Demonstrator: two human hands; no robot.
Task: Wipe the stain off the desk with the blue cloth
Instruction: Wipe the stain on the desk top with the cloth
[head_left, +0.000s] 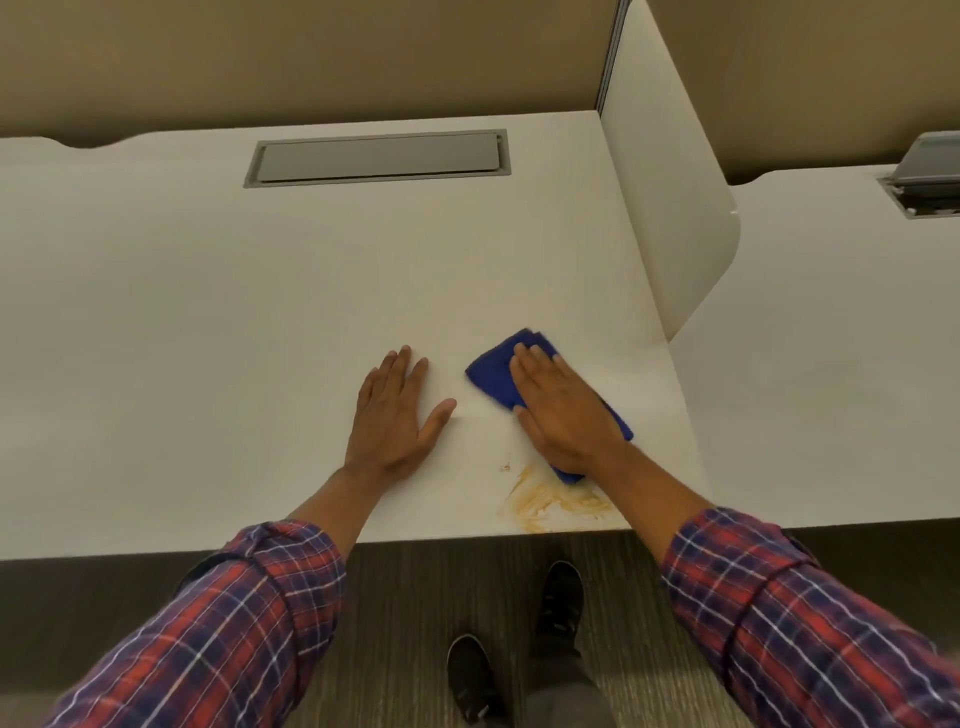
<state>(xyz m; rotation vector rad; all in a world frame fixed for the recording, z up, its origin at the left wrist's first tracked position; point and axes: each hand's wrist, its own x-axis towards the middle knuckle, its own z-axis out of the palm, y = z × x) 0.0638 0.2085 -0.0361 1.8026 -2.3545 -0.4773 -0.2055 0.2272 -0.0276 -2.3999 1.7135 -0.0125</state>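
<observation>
Two plaid sleeves (218, 618), red and blue checks rolled back to the forearm, reach forward from the bottom of the view, and between them a pair of dark shoes (519, 634) stands on striped grey carpet (400, 623).

Past the sleeves lies a wide white table (208, 291). The person's left hand (397, 415) rests flat on it, palm down, fingers together and thumb spread out to the side, holding nothing.

Just to the right of that hand, the right hand (563, 410) lies flat on top of a folded blue cloth (491, 376), fingers straight and pressed down on the fabric (a flat press, not a pinch). The cloth shows past the fingertips and along both sides of the hand.

The stain (550, 501), a smeared orange-brown streak, sits on the table at its near edge, directly below the cloth's near end and touching it or nearly so. A small speck of the same colour lies just left of the streak.

Farther back on the table from the cloth, a grey rectangular cable hatch (376, 158) is set flush into the surface. To the right of the cloth a white divider panel (670, 208) stands upright, and beyond it is a second white table (831, 338).
</observation>
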